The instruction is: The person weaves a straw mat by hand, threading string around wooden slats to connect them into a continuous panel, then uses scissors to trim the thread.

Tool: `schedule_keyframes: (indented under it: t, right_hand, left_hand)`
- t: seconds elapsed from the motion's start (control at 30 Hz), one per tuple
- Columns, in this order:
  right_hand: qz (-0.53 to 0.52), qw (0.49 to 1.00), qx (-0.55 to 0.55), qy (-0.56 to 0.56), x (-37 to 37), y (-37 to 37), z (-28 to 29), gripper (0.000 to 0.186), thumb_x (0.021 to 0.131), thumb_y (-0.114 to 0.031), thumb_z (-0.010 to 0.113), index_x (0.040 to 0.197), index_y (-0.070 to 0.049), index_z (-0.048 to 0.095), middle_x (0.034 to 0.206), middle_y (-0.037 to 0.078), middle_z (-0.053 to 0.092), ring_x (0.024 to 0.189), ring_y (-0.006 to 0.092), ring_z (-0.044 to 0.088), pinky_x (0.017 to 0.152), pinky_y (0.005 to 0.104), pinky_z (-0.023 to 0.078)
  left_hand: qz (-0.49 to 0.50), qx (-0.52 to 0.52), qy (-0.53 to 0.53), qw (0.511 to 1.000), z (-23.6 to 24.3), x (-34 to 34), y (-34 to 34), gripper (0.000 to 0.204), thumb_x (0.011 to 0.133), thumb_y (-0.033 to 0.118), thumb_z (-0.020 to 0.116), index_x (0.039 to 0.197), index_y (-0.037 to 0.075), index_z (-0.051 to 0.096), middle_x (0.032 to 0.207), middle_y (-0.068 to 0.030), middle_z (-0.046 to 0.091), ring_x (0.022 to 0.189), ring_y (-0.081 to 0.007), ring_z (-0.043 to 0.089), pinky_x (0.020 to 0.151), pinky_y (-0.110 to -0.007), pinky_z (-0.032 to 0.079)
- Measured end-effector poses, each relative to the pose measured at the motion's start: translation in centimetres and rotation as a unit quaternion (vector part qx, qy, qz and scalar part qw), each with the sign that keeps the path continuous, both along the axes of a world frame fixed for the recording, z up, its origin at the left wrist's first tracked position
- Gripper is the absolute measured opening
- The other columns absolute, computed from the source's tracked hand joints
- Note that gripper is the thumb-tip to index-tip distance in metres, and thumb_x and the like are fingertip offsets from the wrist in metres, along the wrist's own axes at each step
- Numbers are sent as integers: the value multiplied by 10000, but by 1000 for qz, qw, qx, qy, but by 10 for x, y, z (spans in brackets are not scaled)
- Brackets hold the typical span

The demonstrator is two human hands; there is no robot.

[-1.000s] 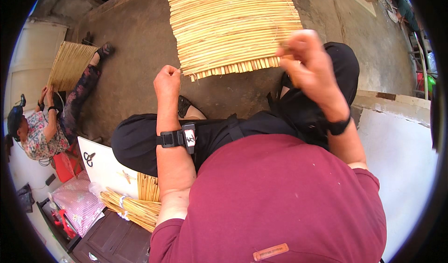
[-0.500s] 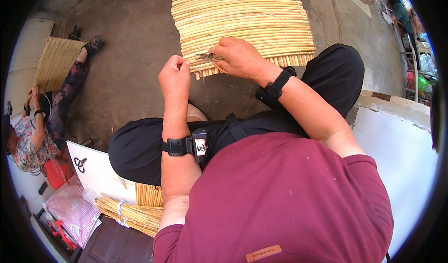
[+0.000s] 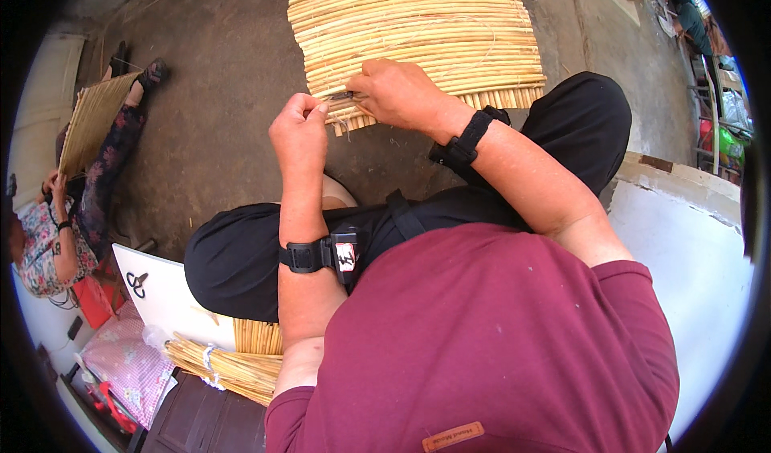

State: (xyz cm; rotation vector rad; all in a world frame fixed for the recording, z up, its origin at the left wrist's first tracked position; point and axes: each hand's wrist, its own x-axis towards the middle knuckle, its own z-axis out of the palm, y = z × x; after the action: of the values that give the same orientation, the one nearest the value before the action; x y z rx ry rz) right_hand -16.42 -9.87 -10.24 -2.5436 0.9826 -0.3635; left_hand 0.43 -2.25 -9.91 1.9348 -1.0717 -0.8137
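Observation:
A mat of pale yellow reed stalks lies on the dark ground in front of my crossed legs. My right hand rests on its near edge and pinches a small dark tool, probably a needle. My left hand sits just left of it at the mat's corner, fingers pinched on a thin pale thread. Both wrists wear black straps.
Another person sits at the left with a second reed mat on their legs. A bundle of loose reeds and a white board lie by my left hip. A white wall stands at the right.
My right hand came down from the mat's right side to its near left corner. My left hand closed in beside it. The view shifted slightly.

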Motion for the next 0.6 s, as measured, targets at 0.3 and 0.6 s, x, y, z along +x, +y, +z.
schedule_keyframes:
  t: [0.3,0.6]
  right_hand:
    - [-2,1000,-1,18,-4,-6,0,179,794,-175,628,952,-98,658,821,119,601,797,320,623,685,429,510]
    - [-58,963,120,-235,-100,39,40,286,778,-35,675,1062,-57,650,822,74,649,743,186,631,652,285,491]
  left_hand:
    - [0,6,9,1000,1,3,-4,71,830,66,626,779,16,625,655,13,571,599,-66,494,558,-228,398]
    - [75,-237,174,953,33,-2,-2,53,886,53,633,853,14,617,727,4,586,648,-64,531,617,-199,435]
